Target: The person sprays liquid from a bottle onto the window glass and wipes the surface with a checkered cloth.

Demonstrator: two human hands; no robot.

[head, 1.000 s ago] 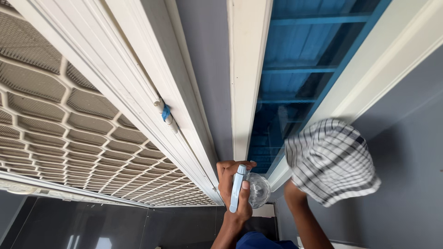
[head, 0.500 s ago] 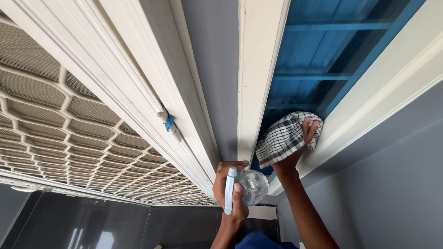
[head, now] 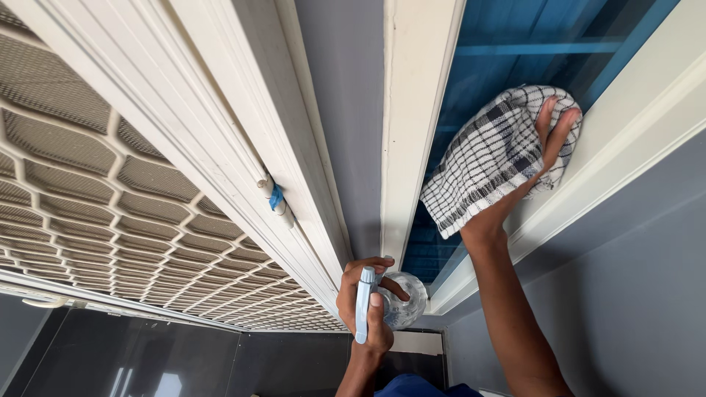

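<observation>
Right hand [head: 548,140] slid its pinched checked cloth [head: 489,158] higher up the glass [head: 507,66]; left hand [head: 368,309] grips spray bottle [head: 401,298].

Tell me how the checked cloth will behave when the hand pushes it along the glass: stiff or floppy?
Probably floppy: the checked cloth bunches under the right hand, its lower edge hanging loose. It looks light, and likely slides easily over the glass pane.
</observation>
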